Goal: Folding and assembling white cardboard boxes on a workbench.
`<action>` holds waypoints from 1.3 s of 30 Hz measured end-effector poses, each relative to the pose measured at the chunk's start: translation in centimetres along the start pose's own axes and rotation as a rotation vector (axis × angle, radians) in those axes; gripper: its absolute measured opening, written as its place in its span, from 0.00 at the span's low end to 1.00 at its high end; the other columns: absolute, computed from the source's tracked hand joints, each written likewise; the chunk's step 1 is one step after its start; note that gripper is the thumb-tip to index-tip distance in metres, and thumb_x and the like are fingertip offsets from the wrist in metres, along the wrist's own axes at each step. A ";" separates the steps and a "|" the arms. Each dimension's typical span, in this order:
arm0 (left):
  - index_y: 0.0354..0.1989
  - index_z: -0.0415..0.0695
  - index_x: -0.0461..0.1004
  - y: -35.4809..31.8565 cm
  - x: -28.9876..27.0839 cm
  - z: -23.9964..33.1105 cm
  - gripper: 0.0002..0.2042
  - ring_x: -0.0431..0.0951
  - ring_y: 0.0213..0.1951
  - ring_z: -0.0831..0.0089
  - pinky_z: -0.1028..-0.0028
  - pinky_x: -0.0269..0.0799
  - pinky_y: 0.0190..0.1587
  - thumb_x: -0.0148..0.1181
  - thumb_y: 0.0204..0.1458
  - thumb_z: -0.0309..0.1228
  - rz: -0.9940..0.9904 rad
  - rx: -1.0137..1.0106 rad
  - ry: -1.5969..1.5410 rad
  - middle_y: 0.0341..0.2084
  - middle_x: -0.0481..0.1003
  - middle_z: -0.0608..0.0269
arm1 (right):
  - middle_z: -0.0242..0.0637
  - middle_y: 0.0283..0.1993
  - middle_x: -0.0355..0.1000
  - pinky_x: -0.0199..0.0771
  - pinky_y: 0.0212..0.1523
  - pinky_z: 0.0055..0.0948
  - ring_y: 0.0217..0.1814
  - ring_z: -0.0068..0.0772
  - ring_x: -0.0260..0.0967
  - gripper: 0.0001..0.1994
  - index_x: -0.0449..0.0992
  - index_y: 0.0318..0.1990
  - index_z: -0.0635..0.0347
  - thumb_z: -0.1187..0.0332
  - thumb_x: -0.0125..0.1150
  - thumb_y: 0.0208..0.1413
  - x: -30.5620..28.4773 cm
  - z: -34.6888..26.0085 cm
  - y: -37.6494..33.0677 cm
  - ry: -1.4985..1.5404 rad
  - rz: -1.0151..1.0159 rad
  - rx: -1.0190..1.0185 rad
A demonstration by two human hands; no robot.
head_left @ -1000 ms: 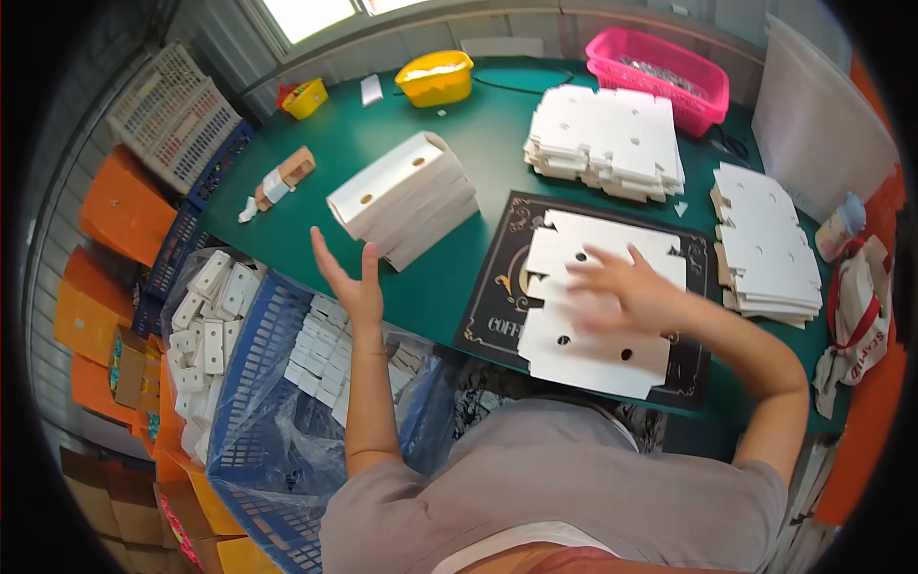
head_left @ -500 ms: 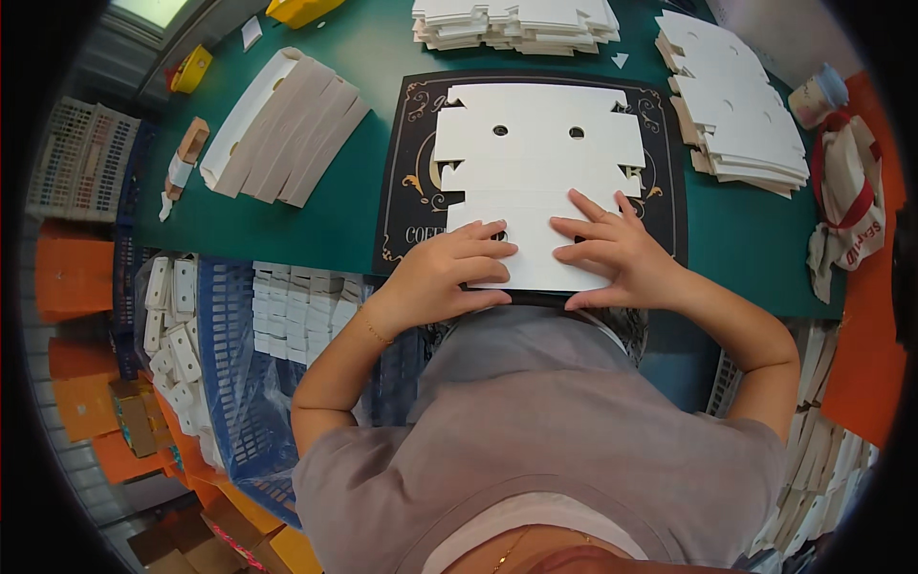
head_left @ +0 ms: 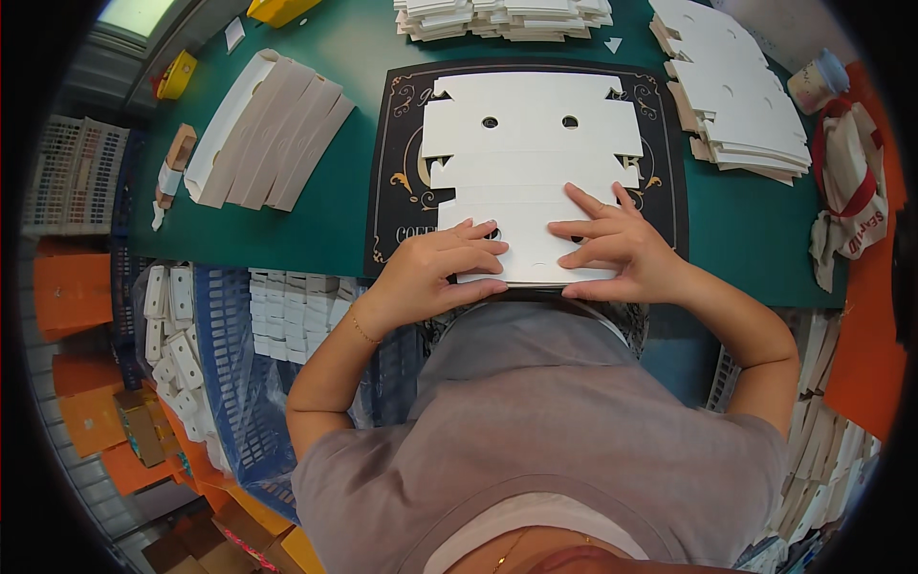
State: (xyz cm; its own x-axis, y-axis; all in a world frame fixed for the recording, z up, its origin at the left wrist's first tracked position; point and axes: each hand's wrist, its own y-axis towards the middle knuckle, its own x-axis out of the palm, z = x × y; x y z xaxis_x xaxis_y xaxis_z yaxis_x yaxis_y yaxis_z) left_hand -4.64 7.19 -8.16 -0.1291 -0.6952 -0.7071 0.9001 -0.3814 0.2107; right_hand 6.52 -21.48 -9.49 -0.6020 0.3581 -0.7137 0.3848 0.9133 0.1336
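Note:
A flat white cardboard box blank with notched sides and round holes lies on a black mat with gold scrollwork. Over the blank's near left corner rests my left hand, its fingers stretched out toward the middle and its thumb along the near edge. My right hand lies on the near right part with fingers spread, its thumb also at that edge. Both hands are open and press on the card. The fingers partly cover the two nearer holes.
White blanks are stacked at the back and at the right of the green table. Folded card pieces and a tape-wrapped cutter-like tool lie left. A blue basket with white boxes stands below the table edge.
The view has shifted slightly, so the table things sit a little higher and further left. Both hands keep nearly the same place on the blank.

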 end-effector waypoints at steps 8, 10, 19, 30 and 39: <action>0.36 0.43 0.80 0.2 -0.3 0.6 0.10 0.77 0.56 0.55 0.58 0.69 0.62 0.72 0.47 0.29 -0.004 -0.022 -0.027 0.43 0.82 0.58 | 0.36 0.58 0.76 0.24 0.71 0.71 0.79 0.49 0.46 0.11 0.85 0.38 0.47 0.57 0.75 0.49 -0.4 -0.3 0.1 0.074 -0.009 0.038; 0.37 0.43 0.81 0.2 -0.2 0.6 0.10 0.78 0.56 0.55 0.58 0.69 0.62 0.72 0.47 0.29 0.013 -0.035 -0.040 0.42 0.82 0.58 | 0.37 0.57 0.77 0.20 0.71 0.69 0.80 0.48 0.45 0.09 0.86 0.38 0.46 0.58 0.73 0.51 -0.6 -0.5 0.2 0.146 -0.027 0.101; 0.37 0.42 0.82 0.4 -0.1 1.1 0.10 0.79 0.54 0.57 0.58 0.71 0.61 0.72 0.47 0.30 0.041 -0.037 -0.034 0.40 0.83 0.58 | 0.37 0.57 0.77 0.19 0.71 0.71 0.80 0.49 0.44 0.09 0.86 0.39 0.46 0.58 0.72 0.52 -1.2 -0.7 0.4 0.243 -0.075 0.176; 0.35 0.43 0.83 -0.1 1.0 1.0 0.07 0.81 0.43 0.63 0.62 0.73 0.56 0.71 0.48 0.28 0.178 0.005 0.009 0.33 0.81 0.62 | 0.27 0.54 0.72 0.35 0.67 0.78 0.76 0.45 0.50 0.07 0.82 0.34 0.48 0.59 0.69 0.54 -1.0 -4.6 2.7 -0.022 -0.064 0.181; 0.31 0.48 0.81 0.7 1.0 0.7 0.08 0.73 0.32 0.73 0.67 0.58 0.54 0.68 0.52 0.38 0.226 -0.216 -0.069 0.23 0.75 0.71 | 0.30 0.34 0.73 0.62 0.57 0.35 0.57 0.37 0.63 0.10 0.79 0.26 0.58 0.64 0.73 0.50 -1.6 -2.4 3.0 0.239 0.060 0.268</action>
State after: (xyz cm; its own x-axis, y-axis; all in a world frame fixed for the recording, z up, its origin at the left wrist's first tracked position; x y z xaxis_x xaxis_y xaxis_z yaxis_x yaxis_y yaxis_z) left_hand -4.39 5.78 -8.28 0.0631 -0.7903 -0.6095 0.9758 -0.0793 0.2039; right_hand 6.98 -18.84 -6.33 -0.7076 0.4734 -0.5246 0.5745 0.8176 -0.0371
